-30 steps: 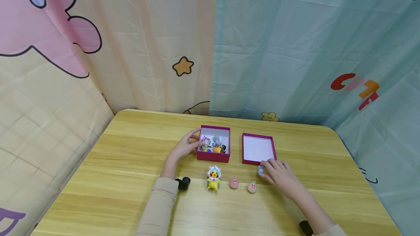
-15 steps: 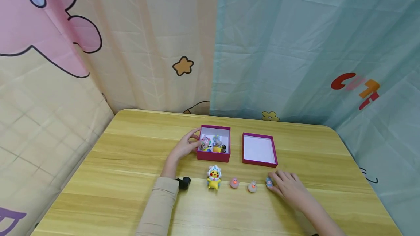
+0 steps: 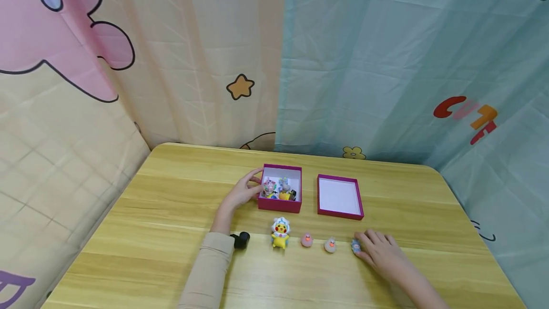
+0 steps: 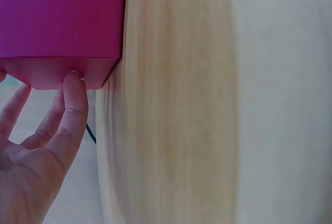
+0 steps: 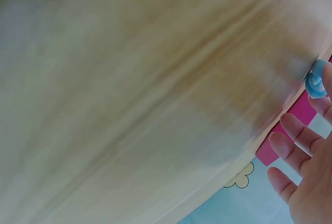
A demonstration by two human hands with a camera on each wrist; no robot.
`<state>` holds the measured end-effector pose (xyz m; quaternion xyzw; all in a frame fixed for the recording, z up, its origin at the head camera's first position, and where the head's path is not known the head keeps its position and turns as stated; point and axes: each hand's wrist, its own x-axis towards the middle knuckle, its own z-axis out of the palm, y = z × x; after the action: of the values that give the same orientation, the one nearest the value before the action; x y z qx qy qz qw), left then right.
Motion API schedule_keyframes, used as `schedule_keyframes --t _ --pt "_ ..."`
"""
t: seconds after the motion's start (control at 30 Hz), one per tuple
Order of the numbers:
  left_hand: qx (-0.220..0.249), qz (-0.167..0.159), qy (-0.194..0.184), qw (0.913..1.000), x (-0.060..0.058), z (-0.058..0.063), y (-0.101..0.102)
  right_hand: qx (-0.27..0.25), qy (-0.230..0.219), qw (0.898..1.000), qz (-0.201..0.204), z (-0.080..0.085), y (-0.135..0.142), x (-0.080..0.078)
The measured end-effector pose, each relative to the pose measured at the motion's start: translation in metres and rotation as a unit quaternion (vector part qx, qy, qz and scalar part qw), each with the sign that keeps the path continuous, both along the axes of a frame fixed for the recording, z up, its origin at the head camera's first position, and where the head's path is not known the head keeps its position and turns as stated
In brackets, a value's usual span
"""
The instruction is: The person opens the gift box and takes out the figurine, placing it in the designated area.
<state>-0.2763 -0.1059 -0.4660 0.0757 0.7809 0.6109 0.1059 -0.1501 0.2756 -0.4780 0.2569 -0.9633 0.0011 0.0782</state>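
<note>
In the head view my left hand (image 3: 240, 194) rests against the left wall of a magenta box (image 3: 279, 205); the left wrist view shows its spread fingertips touching the box's side (image 4: 62, 22). Several small toys, pink, grey and yellow, lie inside. At the right, my right hand (image 3: 382, 255) pinches a small blue toy figure (image 3: 355, 246) between thumb and index finger, down at the tabletop. The right wrist view catches part of the blue figure (image 5: 315, 79) at its edge, with the other fingers spread. Left of it stand a grey duck (image 3: 330, 245), a pink duck (image 3: 306, 240) and a yellow figure with a white hood (image 3: 280, 233).
A shallow magenta lid (image 3: 340, 197) with a white inside lies right of the box. All stands on a wooden table (image 3: 180, 185). Printed curtains (image 3: 214, 37) hang behind it. A black camera mount (image 3: 241, 240) sits at the left wrist.
My right hand has moved the blue figure from just below the lid towards me and to the right, lowering it into line with the ducks. The left hand stays at the box.
</note>
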Motion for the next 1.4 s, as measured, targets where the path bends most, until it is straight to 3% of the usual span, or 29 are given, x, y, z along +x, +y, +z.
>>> schedule_keyframes --t 0.13,0.37,0.53,0.6,0.83,1.13,1.4 --pt "0.013 -0.007 -0.01 0.9998 0.001 0.003 -0.001 -0.005 0.005 1.0 0.002 0.0 0.0 0.0" --pt "0.006 -0.018 -0.018 0.9997 0.014 0.026 0.001 -0.006 -0.001 1.0 -0.003 0.0 -0.001 0.001" --pt "0.012 -0.015 -0.017 0.9997 0.017 0.03 0.002 -0.008 -0.018 1.0 -0.011 0.001 -0.001 0.002" --pt "0.014 -0.013 -0.016 0.9997 0.016 0.029 0.001 -0.009 -0.024 1.0 -0.014 0.002 -0.002 0.002" --pt "0.016 -0.011 0.018 0.9996 0.001 -0.002 -0.003 -0.008 -0.033 0.999 -0.014 0.003 -0.002 0.003" --pt "0.006 0.005 -0.008 0.9999 0.0 -0.002 0.0 -0.024 -0.041 0.999 -0.027 0.008 -0.002 0.0" --pt "0.005 0.011 -0.012 0.9999 0.001 0.0 0.001 -0.025 -0.034 0.999 -0.024 0.026 -0.01 -0.018"
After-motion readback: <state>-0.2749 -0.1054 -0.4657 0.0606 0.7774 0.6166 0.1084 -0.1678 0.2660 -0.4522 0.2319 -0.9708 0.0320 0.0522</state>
